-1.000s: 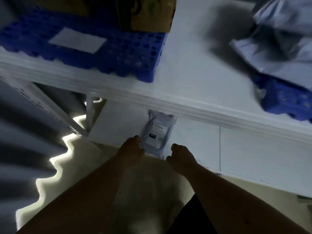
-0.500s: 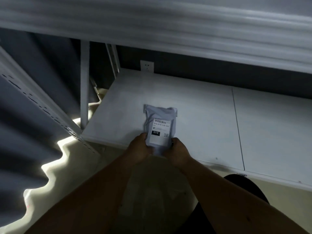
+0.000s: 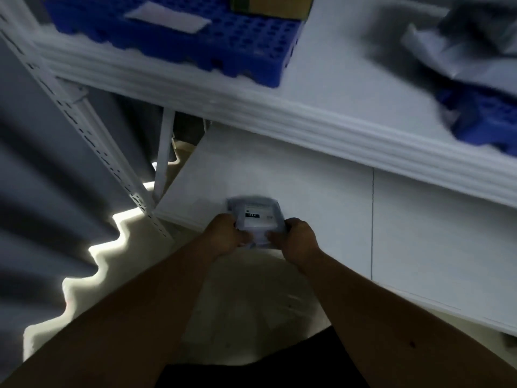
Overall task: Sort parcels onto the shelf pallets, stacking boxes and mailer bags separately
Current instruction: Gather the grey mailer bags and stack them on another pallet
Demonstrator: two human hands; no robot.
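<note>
**Small mailer bag held in both hands at the lower shelf edge**

Dim light fills the head view, and we are looking down at a white metal shelving unit whose perforated upright (image 3: 92,135) slants across the left. To the left of it hangs a grey pleated curtain (image 3: 42,191), with a bright wavy strip of lit floor along its hem.

Our two bare arms reach forward from the bottom of the picture. Between them we hold a small grey mailer bag (image 3: 256,219) with a white label and a black tag on its face; the printing is too blurred to read. Our left hand (image 3: 226,236) grips the bag's left near corner, fingers curled around it, and our right hand (image 3: 298,238) grips the right near corner the same way. The bag sits over the front edge of the lower shelf (image 3: 307,197), a bare white board with a thin seam running across it to the right. We cannot tell whether the bag rests on the board or is lifted just above it.

Above, on the upper shelf (image 3: 349,88), a blue plastic pallet (image 3: 237,43) lies at the left. It carries a flat white parcel (image 3: 167,16) and, at its far right corner, a brown cardboard box (image 3: 274,5) cut off by the top edge. Well apart, at the right, a second blue pallet (image 3: 484,119) holds a heap of pale grey mailer bags (image 3: 461,46), blurred by motion.
</note>
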